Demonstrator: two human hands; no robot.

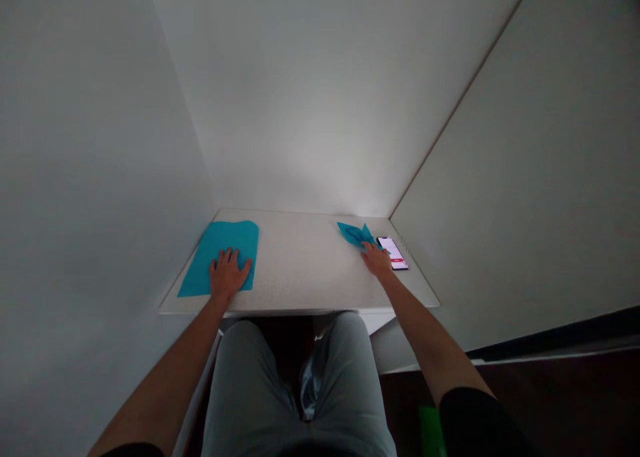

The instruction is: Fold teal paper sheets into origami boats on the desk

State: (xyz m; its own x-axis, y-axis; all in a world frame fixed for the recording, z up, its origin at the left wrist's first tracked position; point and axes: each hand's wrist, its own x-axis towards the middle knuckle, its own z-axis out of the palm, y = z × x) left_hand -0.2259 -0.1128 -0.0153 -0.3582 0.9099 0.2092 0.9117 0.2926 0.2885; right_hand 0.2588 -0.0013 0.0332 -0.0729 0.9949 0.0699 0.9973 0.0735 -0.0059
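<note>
A flat teal paper sheet (pixel 220 250) lies on the left part of a small white table (pixel 305 270). My left hand (pixel 229 273) rests palm down on the sheet's near right corner, fingers spread. At the table's far right sits a folded teal paper shape (pixel 354 233). My right hand (pixel 376 259) touches the near edge of that folded shape with its fingertips; whether it grips the paper is unclear. A phone (pixel 393 252) with a lit screen lies just to the right of my right hand.
White walls close in the table on the left, behind and on the right. My legs in grey trousers (pixel 295 390) are under the table's front edge. A dark floor and something green (pixel 430 430) show at lower right.
</note>
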